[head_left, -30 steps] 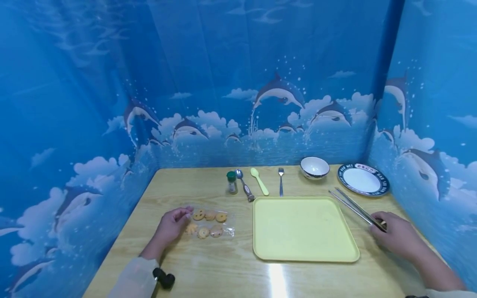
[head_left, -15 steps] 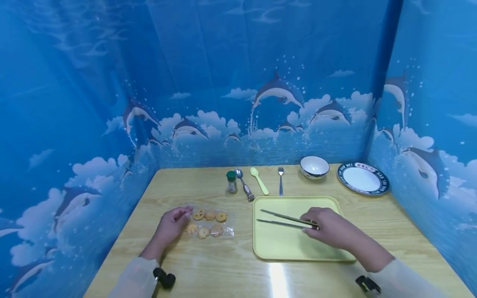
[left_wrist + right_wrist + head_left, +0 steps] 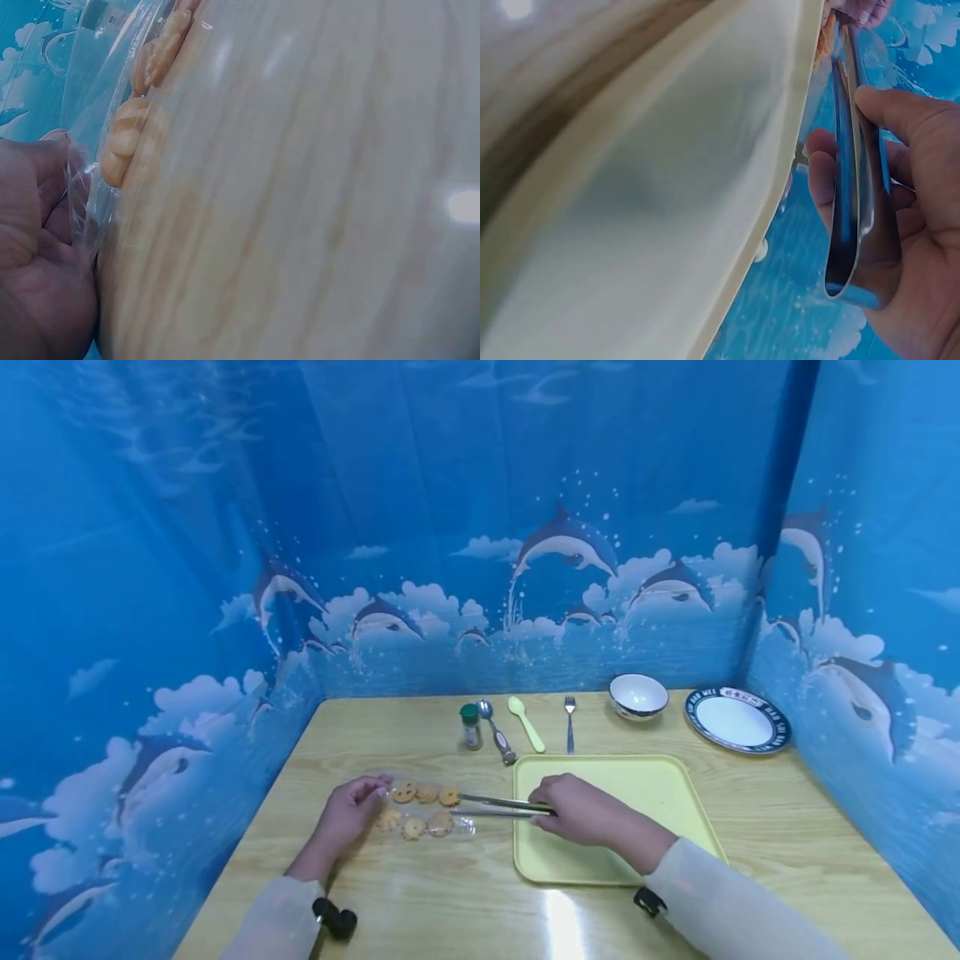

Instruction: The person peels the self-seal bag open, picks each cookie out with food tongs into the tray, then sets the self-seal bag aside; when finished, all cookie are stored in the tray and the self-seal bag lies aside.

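Note:
My left hand (image 3: 347, 820) pinches the left edge of a clear plastic bag (image 3: 90, 97) between thumb and fingers. Several round cookies (image 3: 412, 828) lie in two rows in the bag, flat on the table. With my right hand (image 3: 588, 812) I grip metal tongs (image 3: 871, 225) by their bent end, the arms pointing left. The tong tips are over the right-hand cookies, one arm by the upper row and one by the lower. Whether they touch a cookie I cannot tell. Beneath my right hand lies a yellow tray (image 3: 645, 785), partly hidden by the arm.
Behind the bag and tray stand a green-capped shaker (image 3: 470, 727), a spoon with a dark handle (image 3: 498, 737), a pale green spoon (image 3: 527, 725) and a fork (image 3: 570, 727). A white bowl (image 3: 638, 697) and a dark-rimmed plate (image 3: 737, 720) are at the back right.
My right hand has carried the tongs from the table's right side leftward across the tray to the cookies. My left hand has stayed at the bag's edge.

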The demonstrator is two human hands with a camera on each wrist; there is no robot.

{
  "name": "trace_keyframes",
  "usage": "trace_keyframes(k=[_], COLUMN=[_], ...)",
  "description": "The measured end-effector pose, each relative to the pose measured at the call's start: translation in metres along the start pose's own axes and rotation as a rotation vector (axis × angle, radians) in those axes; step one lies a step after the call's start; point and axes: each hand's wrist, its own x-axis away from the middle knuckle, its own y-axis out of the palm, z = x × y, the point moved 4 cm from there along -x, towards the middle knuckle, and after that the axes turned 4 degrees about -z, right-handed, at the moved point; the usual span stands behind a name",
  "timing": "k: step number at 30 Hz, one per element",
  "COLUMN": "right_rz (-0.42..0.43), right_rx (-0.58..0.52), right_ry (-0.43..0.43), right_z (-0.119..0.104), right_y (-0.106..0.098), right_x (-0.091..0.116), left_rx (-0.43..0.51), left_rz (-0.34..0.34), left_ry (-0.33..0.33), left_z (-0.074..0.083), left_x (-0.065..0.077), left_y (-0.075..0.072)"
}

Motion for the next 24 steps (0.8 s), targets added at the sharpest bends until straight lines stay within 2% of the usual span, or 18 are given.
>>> trace_keyframes(k=[4,7,15,20,24], right_rz=[-0.011,-0.019,0.045,-0.008,-0.059], right_rx=[-0.009,-0.004,0.085,0.073,0.068], right_ry=[-0.025,-0.005,0.073,0.080,0.022], right_z=[-0.005,-0.007,-0.011,-0.016,-0.023], right_y=[0.004,0.004,-0.005,-0.004,0.001], right_x=[-0.014,-0.023,-0.035,-0.036,-0.038], left_rx=[0.004,0.011,0.033,0.021,0.025], left_rz=[0.002,0.002,0.007,0.015,0.020], left_ry=[0.015,0.027,0.000,0.016,0.013], left_z=[0.001,0.000,-0.003,-0.002,-0.001], left_x=[0.000,0.000,-0.001,-0.001,0.000], left_y=[-0.001,0.000,0.001,0.000,0.000])
